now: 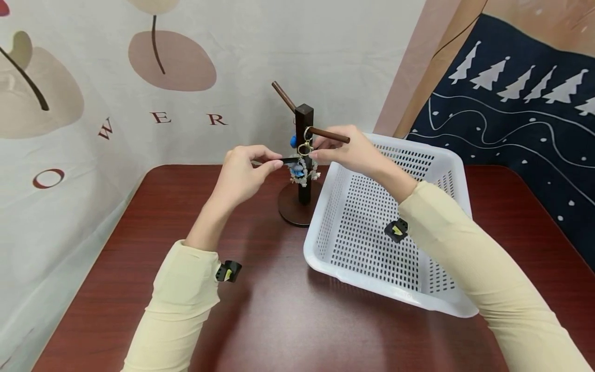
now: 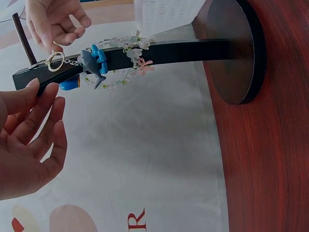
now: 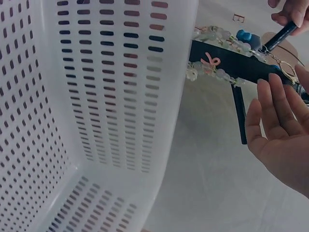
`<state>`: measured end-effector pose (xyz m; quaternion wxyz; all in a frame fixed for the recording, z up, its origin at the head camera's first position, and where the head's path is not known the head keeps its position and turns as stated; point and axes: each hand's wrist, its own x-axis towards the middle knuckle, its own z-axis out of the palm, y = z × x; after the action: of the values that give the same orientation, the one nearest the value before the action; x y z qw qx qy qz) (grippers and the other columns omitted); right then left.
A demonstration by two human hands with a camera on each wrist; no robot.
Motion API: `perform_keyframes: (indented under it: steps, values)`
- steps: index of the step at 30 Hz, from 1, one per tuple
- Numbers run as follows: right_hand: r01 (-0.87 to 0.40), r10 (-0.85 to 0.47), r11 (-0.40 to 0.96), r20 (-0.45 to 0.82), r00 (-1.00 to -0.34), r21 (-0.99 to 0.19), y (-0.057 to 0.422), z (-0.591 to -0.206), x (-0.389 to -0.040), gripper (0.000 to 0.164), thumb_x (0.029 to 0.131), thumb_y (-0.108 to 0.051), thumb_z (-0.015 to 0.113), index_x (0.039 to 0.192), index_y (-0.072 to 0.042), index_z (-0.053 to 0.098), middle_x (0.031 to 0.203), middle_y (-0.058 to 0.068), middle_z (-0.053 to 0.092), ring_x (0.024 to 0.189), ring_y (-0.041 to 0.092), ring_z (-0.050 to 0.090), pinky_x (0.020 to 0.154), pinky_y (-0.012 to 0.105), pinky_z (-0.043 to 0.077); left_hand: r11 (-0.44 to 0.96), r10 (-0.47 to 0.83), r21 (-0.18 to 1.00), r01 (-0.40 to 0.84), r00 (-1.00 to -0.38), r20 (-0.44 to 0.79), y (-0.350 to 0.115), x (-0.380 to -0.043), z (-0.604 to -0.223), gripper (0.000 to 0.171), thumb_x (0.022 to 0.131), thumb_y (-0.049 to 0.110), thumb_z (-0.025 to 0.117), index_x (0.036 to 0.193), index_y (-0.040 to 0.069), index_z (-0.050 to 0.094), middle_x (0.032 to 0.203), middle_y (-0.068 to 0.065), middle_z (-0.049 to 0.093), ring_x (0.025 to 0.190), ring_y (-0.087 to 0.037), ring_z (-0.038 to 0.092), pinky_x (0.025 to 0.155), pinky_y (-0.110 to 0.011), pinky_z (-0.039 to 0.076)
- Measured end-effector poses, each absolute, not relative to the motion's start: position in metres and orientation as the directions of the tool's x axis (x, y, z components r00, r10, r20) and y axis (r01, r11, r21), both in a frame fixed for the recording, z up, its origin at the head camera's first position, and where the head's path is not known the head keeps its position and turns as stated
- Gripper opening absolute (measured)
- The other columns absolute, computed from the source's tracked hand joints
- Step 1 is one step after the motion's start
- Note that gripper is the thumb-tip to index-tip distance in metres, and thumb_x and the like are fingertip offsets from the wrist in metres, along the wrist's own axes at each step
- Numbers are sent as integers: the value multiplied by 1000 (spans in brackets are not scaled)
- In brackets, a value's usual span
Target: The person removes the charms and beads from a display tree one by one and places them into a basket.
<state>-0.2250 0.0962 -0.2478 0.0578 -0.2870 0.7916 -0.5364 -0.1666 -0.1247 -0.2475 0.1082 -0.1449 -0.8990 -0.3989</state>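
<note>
A dark wooden stand with a round base and several pegs rises near the back of the table. My left hand pinches the end of its short dark peg between thumb and fingers. My right hand is behind the brown peg, thumb and fingertips pinching the gold ring of a keychain against the post. Below that ring hangs a grey dolphin charm with blue pieces. A loop of clear beads with a pink bow hangs alongside the post.
A white perforated basket stands close to the right of the stand, under my right forearm. Another blue charm shows behind the post, near an upper peg. A printed cloth hangs behind the red-brown table.
</note>
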Motion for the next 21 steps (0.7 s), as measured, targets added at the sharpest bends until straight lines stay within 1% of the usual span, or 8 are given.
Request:
perform_keyframes:
  steps: [3,7,9,14,19,21]
  values:
    - [-380,-507,220,227,-831,-899,92,-250,-227,13,79,-3,68,89,5,64,76,8,66,69,15,61,68,29,49,638,175,687,347,-935,310,-125,-167,-248,15,85,14,66,96,5,71,89,-8,69,77,-18,63,61,-30,42]
    - [-341,-513,174,211,-832,-924,88,-252,-227,9,82,1,63,88,8,63,78,17,65,72,22,63,72,30,51,639,176,685,349,-934,312,-125,-167,-248,14,85,14,66,95,5,71,88,-7,69,77,-18,63,61,-30,41]
    - [-312,-508,155,195,-839,-937,88,-252,-226,8,83,2,61,87,8,63,80,19,64,72,23,63,74,31,51,639,176,684,352,-932,315,-125,-167,-248,14,85,14,66,95,5,72,88,-7,69,78,-18,63,62,-30,41]
    - [-296,-490,156,186,-852,-943,88,-251,-224,5,84,4,60,85,7,64,80,19,64,71,19,63,74,31,51,636,176,685,354,-931,319,-125,-167,-248,14,85,13,66,94,5,72,88,-8,69,79,-19,63,63,-30,41]
    - [-308,-515,157,188,-836,-939,92,-250,-224,7,85,4,58,87,10,62,82,22,63,75,20,64,75,31,50,639,174,689,342,-937,304,-126,-167,-247,14,85,14,66,95,6,72,90,-7,69,79,-18,63,63,-30,42]
    - [-300,-526,140,186,-830,-944,93,-249,-223,8,85,5,58,88,11,62,81,19,64,76,20,64,76,32,50,643,173,688,336,-939,296,-126,-167,-247,14,85,15,66,95,6,72,90,-6,69,80,-17,63,63,-30,42]
